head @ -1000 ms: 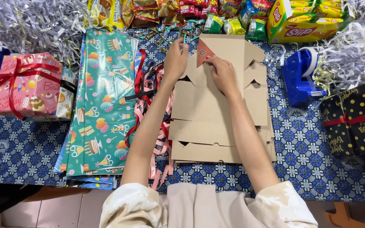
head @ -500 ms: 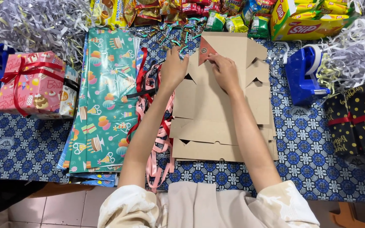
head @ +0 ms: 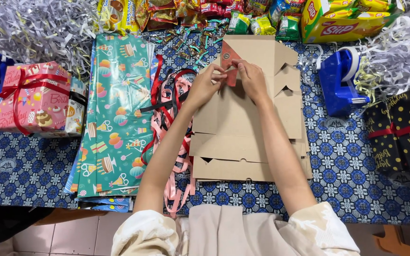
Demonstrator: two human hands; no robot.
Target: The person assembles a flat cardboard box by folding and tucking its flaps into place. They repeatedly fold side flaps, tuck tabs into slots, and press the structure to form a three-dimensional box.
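A flat unfolded brown cardboard box (head: 247,128) lies on the blue patterned tablecloth (head: 352,166) in front of me. Over its upper half, my left hand (head: 207,85) and my right hand (head: 252,78) meet and pinch a small red packet (head: 230,66) between their fingertips. Both forearms reach up across the cardboard. A tangle of pink, red and black ribbons (head: 169,118) lies just left of the box, under my left arm.
Teal party wrapping paper (head: 115,118) lies left, with a pink wrapped gift (head: 32,97) beyond it. A blue tape dispenser (head: 340,80) and a black dotted gift (head: 404,128) sit right. Snack packets (head: 243,14) and shredded paper (head: 34,23) line the far edge.
Both hands have drawn together from the box's top flap and now hold the small red packet between them, slightly lower over the cardboard.
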